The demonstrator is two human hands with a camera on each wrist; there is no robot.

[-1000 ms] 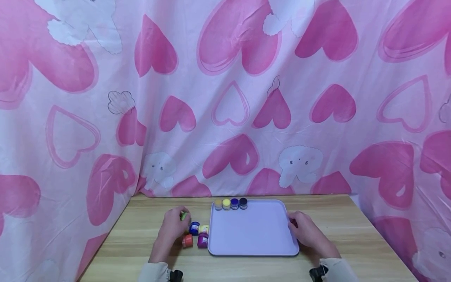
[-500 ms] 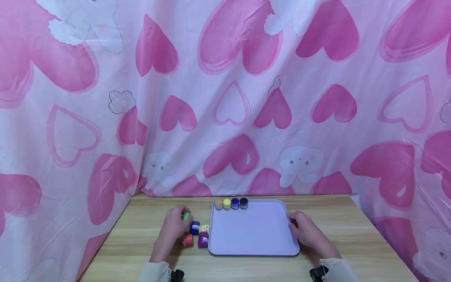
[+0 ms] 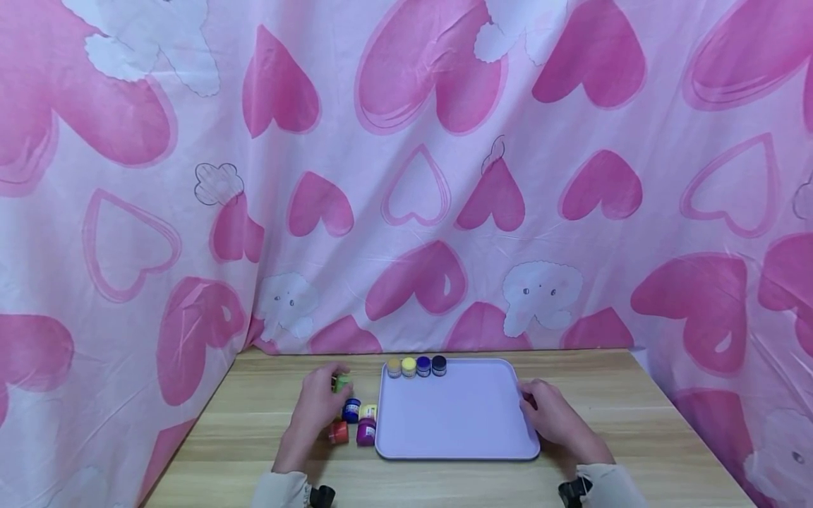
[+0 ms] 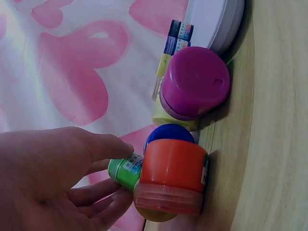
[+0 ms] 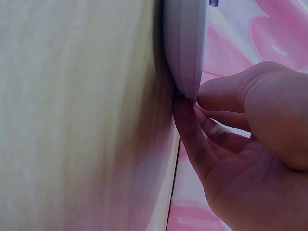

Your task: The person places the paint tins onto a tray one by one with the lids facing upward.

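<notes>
My left hand [image 3: 317, 398] pinches a small green paint jar [image 4: 126, 172] between thumb and fingers, left of the tray. Close by lie an orange jar [image 3: 339, 432], a dark blue jar [image 3: 351, 410], a pale yellow jar [image 3: 368, 412] and a purple jar [image 3: 365, 432]. In the left wrist view, an ochre jar [image 4: 156, 214] shows partly behind the orange one. On the right, my right hand [image 5: 250, 130] grips the edge of the lilac tray [image 3: 457, 416], thumb above and a finger underneath.
Along the tray's back left edge stands a row of upright jars: ochre [image 3: 394, 368], yellow [image 3: 408, 367], violet [image 3: 423, 367] and black [image 3: 439, 366]. The wooden table [image 3: 457, 483] meets a pink heart-patterned curtain [image 3: 432, 176] behind and at both sides.
With the green jar, my left hand has shifted slightly away from me and to the right; more of the jar shows now. The right hand and tray stay in place.
</notes>
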